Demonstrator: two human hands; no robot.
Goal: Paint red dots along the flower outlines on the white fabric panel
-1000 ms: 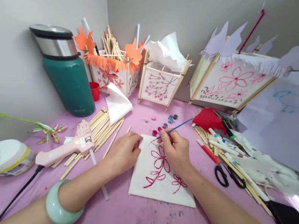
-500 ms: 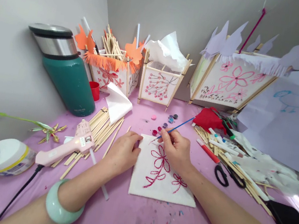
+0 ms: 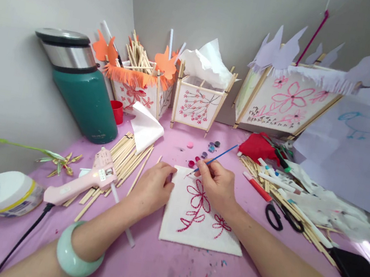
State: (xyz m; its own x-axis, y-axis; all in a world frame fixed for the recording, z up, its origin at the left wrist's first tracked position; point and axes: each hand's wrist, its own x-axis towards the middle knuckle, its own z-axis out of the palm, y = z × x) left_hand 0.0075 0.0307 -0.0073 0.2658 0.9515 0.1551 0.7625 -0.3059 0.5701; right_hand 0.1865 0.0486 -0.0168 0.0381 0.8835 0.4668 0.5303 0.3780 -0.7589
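Observation:
A white sheet (image 3: 201,233) painted with red flowers lies on the pink table (image 3: 155,275). My left hand (image 3: 152,189) rests on the sheet's left edge with its fingers curled and pressed down, a pale green bangle (image 3: 75,252) on the wrist. My right hand (image 3: 217,184) pinches a thin blue paintbrush (image 3: 219,156), whose tip touches the sheet's top edge near the flower. Small paint pots (image 3: 203,153) sit just beyond the sheet.
A pink glue gun (image 3: 83,180) and wooden sticks (image 3: 125,157) lie at left, beside a green flask (image 3: 81,88) and a white tub (image 3: 1,193). Paper lanterns (image 3: 198,100) stand at the back. Black-handled scissors (image 3: 280,218), markers (image 3: 270,179) and more sticks lie at right.
Nothing has visibly changed apart from a very slight shift of the brush hand.

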